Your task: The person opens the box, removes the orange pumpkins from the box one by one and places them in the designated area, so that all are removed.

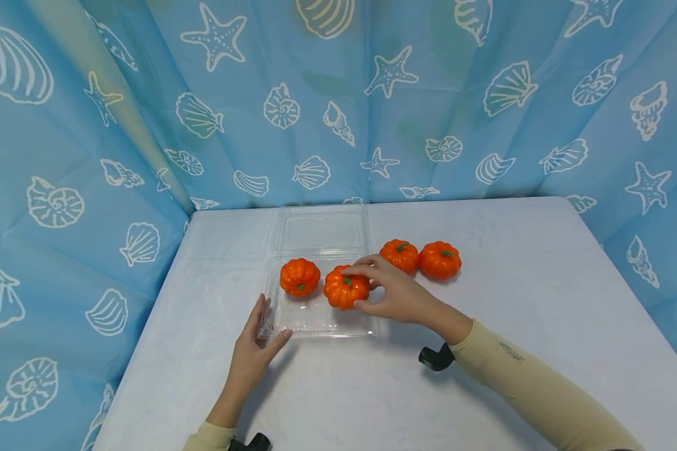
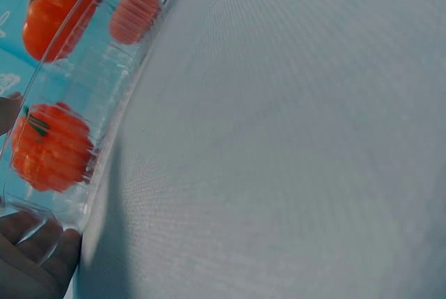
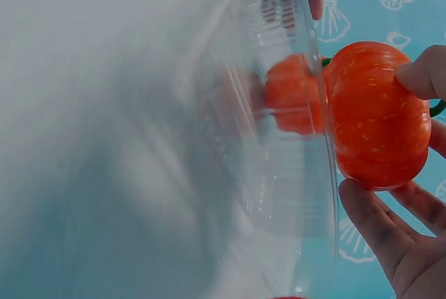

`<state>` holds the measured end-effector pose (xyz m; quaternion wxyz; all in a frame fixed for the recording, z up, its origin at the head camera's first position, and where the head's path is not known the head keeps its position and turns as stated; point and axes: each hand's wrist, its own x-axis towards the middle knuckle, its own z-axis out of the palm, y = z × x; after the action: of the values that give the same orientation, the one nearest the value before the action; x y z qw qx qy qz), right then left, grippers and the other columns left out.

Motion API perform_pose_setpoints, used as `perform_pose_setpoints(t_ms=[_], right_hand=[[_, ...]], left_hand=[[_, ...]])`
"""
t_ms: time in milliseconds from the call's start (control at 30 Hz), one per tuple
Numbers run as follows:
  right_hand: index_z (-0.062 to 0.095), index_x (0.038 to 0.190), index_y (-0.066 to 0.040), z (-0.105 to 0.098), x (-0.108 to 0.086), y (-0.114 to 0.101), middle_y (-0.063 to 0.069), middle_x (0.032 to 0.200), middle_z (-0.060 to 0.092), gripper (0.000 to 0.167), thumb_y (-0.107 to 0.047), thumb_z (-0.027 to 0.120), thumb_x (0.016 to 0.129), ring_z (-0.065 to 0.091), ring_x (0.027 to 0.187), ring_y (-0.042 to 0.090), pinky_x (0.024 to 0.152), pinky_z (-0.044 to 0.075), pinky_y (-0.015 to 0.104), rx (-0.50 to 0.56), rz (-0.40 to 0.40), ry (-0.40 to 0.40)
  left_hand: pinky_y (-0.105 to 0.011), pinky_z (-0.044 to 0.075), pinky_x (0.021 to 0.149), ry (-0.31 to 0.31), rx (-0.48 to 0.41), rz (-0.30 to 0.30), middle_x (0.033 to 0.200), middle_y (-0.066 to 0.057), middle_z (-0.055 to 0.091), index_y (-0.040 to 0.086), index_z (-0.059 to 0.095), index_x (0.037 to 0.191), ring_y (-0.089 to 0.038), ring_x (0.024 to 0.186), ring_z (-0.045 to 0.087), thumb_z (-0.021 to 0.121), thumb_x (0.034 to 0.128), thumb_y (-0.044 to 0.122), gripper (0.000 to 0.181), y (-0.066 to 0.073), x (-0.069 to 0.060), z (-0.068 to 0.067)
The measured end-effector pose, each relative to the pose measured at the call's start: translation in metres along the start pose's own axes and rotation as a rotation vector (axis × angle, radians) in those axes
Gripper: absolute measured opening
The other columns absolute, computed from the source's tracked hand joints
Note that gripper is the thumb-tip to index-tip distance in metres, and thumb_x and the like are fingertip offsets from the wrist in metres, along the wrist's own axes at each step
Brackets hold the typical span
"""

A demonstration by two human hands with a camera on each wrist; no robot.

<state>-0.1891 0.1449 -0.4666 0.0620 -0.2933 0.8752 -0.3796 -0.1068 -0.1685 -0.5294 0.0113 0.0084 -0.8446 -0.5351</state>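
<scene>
A clear plastic clamshell container (image 1: 316, 326) lies with its lid (image 1: 321, 230) folded back. My left hand (image 1: 250, 358) holds its front left corner, fingers on the side wall and thumb by the front edge. One small orange toy pumpkin (image 1: 299, 275) sits in the container's left half. With thumb and fingertips, my right hand (image 1: 402, 294) grips a second pumpkin (image 3: 380, 118) over the right half. In the right wrist view this pumpkin is level with or above the rim, not down in the tray.
Two more pumpkins, one nearer (image 1: 399, 255) and one farther right (image 1: 440, 260), lie side by side on the white tablecloth (image 1: 530, 294), right of the container. A blue curtain (image 1: 338, 94) with shell prints hangs behind the table. Dark curved pieces (image 1: 437, 357) are at both wrists.
</scene>
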Motion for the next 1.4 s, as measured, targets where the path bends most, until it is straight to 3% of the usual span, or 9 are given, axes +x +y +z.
perform_pose_setpoints(t_ms=[367, 567, 867, 1400], right_hand=[[0.061, 0.14, -0.032, -0.014, -0.018, 0.012, 0.002, 0.141, 0.05, 0.057, -0.023, 0.078, 0.086, 0.061, 0.109, 0.016, 0.089, 0.059, 0.041, -0.004, 0.001, 0.065], [0.061, 0.138, -0.033, -0.024, -0.031, 0.02, 0.0, 0.141, 0.049, 0.057, -0.021, 0.08, 0.086, 0.063, 0.101, 0.014, 0.087, 0.06, 0.043, -0.002, 0.012, 0.113], [0.06, 0.139, -0.029, -0.036, -0.048, 0.037, 0.004, 0.137, 0.05, 0.057, -0.023, 0.081, 0.086, 0.062, 0.108, 0.021, 0.092, 0.058, 0.044, -0.045, 0.089, 0.15], [0.063, 0.136, -0.026, -0.022, -0.063, 0.066, 0.005, 0.134, 0.051, 0.056, -0.02, 0.083, 0.085, 0.054, 0.108, 0.02, 0.087, 0.057, 0.042, -0.042, 0.101, 0.124]], left_hand=[[-0.051, 0.032, 0.117, 0.001, 0.008, 0.0, 0.165, -0.005, 0.031, 0.018, 0.022, 0.164, -0.027, 0.15, 0.032, 0.077, 0.0917, 0.036, 0.092, 0.0, -0.001, -0.001], [-0.051, 0.032, 0.117, 0.0, -0.002, 0.004, 0.165, -0.005, 0.031, 0.019, 0.022, 0.164, -0.027, 0.151, 0.031, 0.077, 0.0918, 0.035, 0.092, -0.001, -0.002, -0.001], [-0.054, 0.032, 0.116, -0.002, 0.012, 0.016, 0.165, -0.006, 0.03, 0.019, 0.022, 0.164, -0.029, 0.152, 0.027, 0.077, 0.0925, 0.035, 0.091, -0.003, -0.001, -0.001], [-0.054, 0.031, 0.117, -0.006, 0.011, 0.005, 0.166, -0.006, 0.03, 0.018, 0.022, 0.164, -0.03, 0.152, 0.027, 0.077, 0.0924, 0.035, 0.091, -0.002, 0.0, -0.001]])
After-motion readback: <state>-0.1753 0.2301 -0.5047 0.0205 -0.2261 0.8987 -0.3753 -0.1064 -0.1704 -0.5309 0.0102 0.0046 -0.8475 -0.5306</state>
